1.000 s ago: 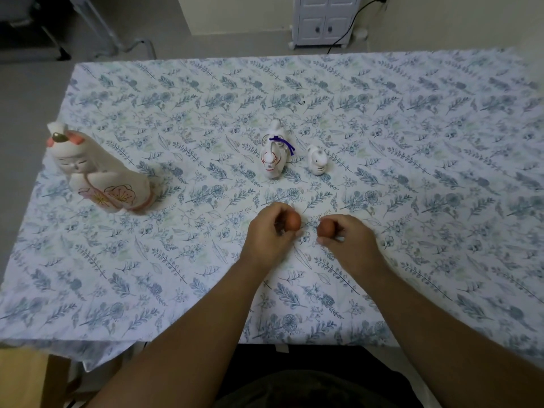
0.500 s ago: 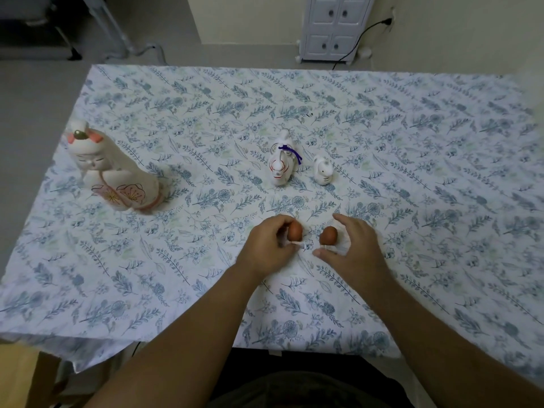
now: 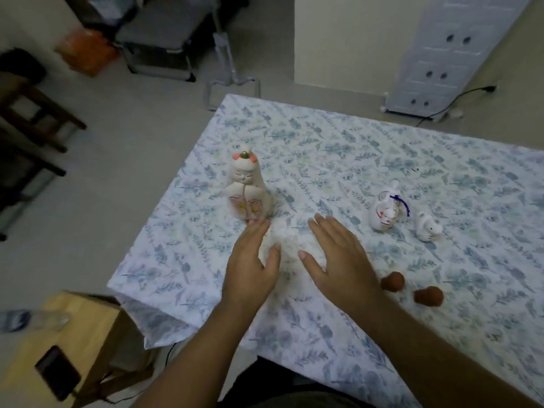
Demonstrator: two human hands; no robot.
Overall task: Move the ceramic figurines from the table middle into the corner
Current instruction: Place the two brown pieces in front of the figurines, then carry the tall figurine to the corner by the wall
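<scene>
A person's two bare hands reach over a tabletop [image 3: 338, 343] covered in a blue floral cloth, both empty, fingers spread and each grip apart. The left hand [image 3: 250, 266] stretches forward with its fingertips just short of, or perhaps touching, the base of a tall white ceramic doll figurine [image 3: 247, 192] that stands upright directly ahead of it, near the tabletop's left edge; motion blur leaves the contact unclear. The right hand [image 3: 338, 257] hovers palm down just beside the left, thumbs pointing toward each other across a narrow gap. To the right of the right hand and close to its wrist, two small brown figurines [image 3: 392, 281] [image 3: 428, 295] lie on the cloth, just beside each other and apart from the hand. Farther ahead and to the right of that hand stands a white ceramic fox figurine [image 3: 385, 212] with a purple cord at its neck, and just beside it on the far side a smaller white animal figurine [image 3: 428, 229]. Below the left forearm, off the tabletop's near corner, sits a cardboard box [image 3: 76, 343]. A white drawer cabinet [image 3: 450, 54] stands against the wall beyond the tabletop.
</scene>
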